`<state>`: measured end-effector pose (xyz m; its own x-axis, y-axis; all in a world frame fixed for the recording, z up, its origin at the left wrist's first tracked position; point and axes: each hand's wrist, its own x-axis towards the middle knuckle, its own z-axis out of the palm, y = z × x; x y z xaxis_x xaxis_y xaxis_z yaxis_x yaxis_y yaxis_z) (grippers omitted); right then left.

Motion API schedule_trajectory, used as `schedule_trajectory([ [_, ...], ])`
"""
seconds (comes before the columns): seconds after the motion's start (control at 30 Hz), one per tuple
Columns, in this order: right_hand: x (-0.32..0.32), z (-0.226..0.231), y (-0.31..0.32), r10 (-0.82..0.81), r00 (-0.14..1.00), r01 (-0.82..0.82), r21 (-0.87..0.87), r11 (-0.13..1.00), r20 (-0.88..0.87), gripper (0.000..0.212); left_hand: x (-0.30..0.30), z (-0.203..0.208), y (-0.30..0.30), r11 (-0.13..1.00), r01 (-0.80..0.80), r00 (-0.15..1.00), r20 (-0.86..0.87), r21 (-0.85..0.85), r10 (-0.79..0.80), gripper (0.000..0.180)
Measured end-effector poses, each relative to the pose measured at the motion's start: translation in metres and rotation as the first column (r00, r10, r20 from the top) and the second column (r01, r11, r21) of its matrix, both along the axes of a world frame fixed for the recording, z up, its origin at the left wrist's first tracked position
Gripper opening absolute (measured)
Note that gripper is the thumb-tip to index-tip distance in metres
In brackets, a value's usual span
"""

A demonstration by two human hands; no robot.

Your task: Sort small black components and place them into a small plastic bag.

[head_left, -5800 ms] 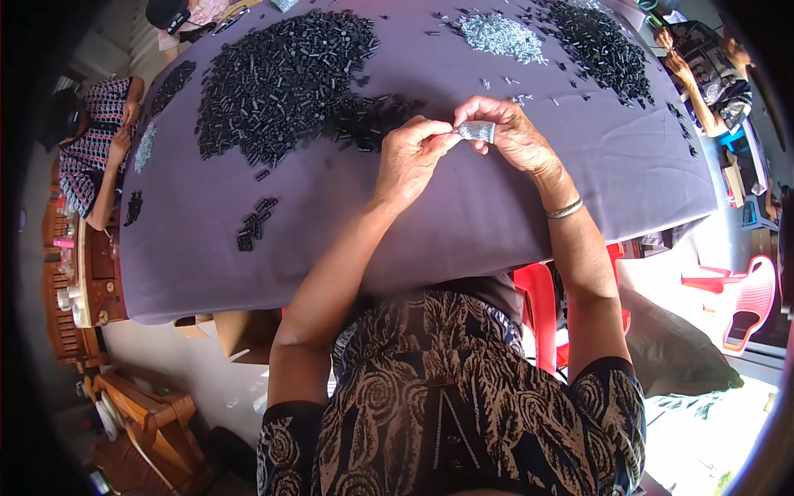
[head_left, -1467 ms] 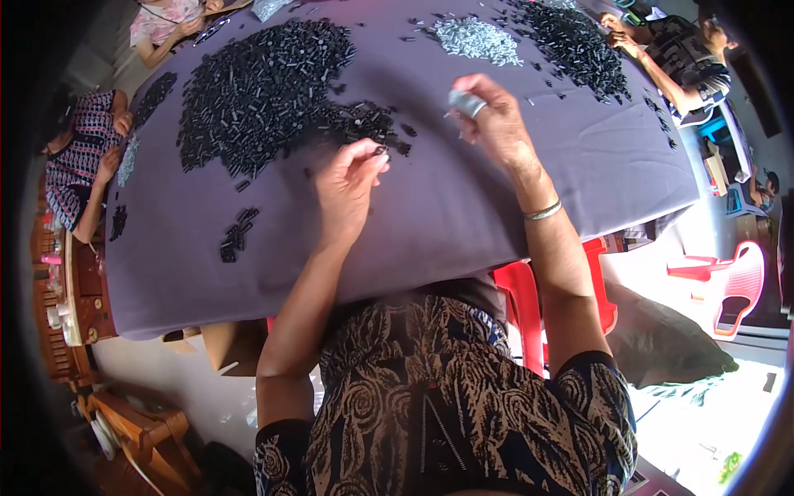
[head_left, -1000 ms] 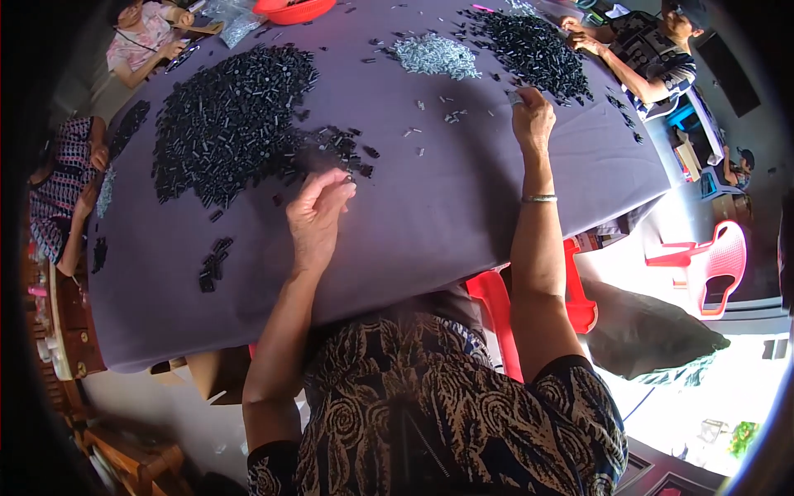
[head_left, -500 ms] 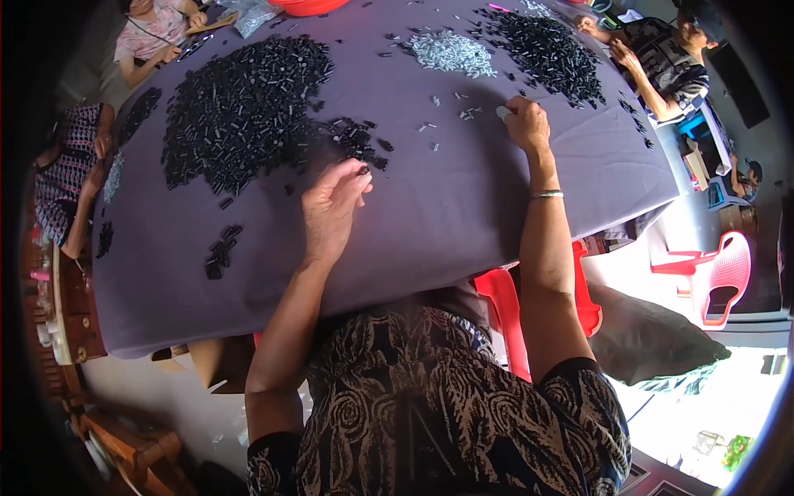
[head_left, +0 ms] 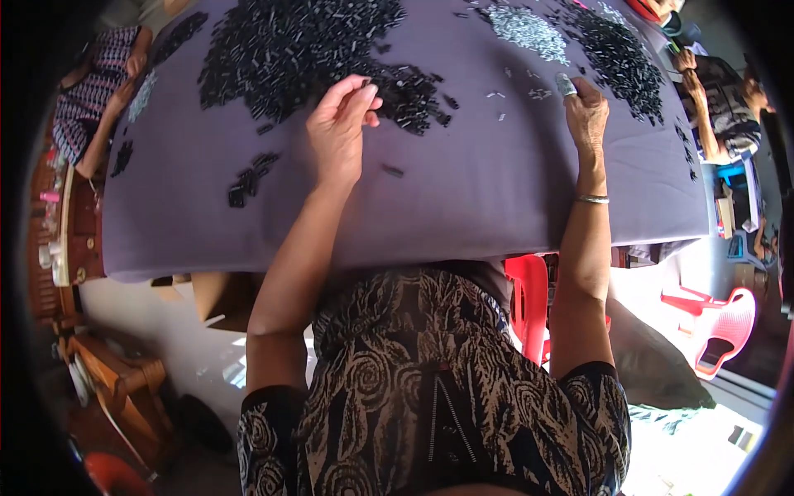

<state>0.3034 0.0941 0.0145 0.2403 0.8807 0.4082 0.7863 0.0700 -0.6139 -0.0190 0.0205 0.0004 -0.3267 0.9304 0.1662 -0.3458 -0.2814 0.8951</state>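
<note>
My left hand is over the cloth in front of the black heap, thumb and fingertips pinched together. A small dark piece shows at the fingertips, mostly hidden. My right hand is closed just right of some loose silvery pieces. Something whitish shows at its thumb end; whether it is held or worn, I cannot tell. Small black tube-like pieces spread out beside my left hand. A blurred black piece appears by itself right of my left wrist.
A large heap of black pieces covers the far left of the purple cloth. Silvery pieces and another black heap sit at the far right. A small black cluster lies nearer. Other people sit at both sides.
The view has shifted, so the table appears higher and more to the right. The lone black piece now shows right of my left wrist. Both hands keep their closed poses.
</note>
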Motion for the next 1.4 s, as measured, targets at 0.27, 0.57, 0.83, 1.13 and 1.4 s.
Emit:
schedule_trajectory([
  [0.27,-0.123,0.002,-0.059,0.776,0.450,-0.880,-0.070,0.470,-0.442,0.014,-0.003,-0.004,0.004,0.999,0.024,1.000,0.019,0.020,-0.025,0.018],
  [0.57,-0.169,0.004,-0.062,0.915,0.372,-0.892,-0.215,0.398,0.155,0.013,0.005,-0.008,-0.001,0.996,0.081,0.993,-0.083,0.023,-0.079,0.019],
  [0.83,-0.153,0.013,-0.067,0.817,0.501,-0.862,-0.073,0.502,-0.285,0.012,0.007,-0.008,-0.008,0.989,0.138,0.973,-0.194,0.053,-0.125,0.018],
  [1.13,-0.115,0.020,-0.033,0.599,0.434,-0.841,-0.065,0.537,-0.672,0.007,0.013,-0.009,-0.011,0.970,0.235,0.965,-0.137,0.061,-0.225,0.017],
  [1.4,-0.097,0.017,-0.024,0.628,0.757,-0.653,-0.162,0.740,-0.182,0.008,-0.005,-0.006,0.005,1.000,0.026,0.999,0.046,0.006,-0.026,0.017],
])
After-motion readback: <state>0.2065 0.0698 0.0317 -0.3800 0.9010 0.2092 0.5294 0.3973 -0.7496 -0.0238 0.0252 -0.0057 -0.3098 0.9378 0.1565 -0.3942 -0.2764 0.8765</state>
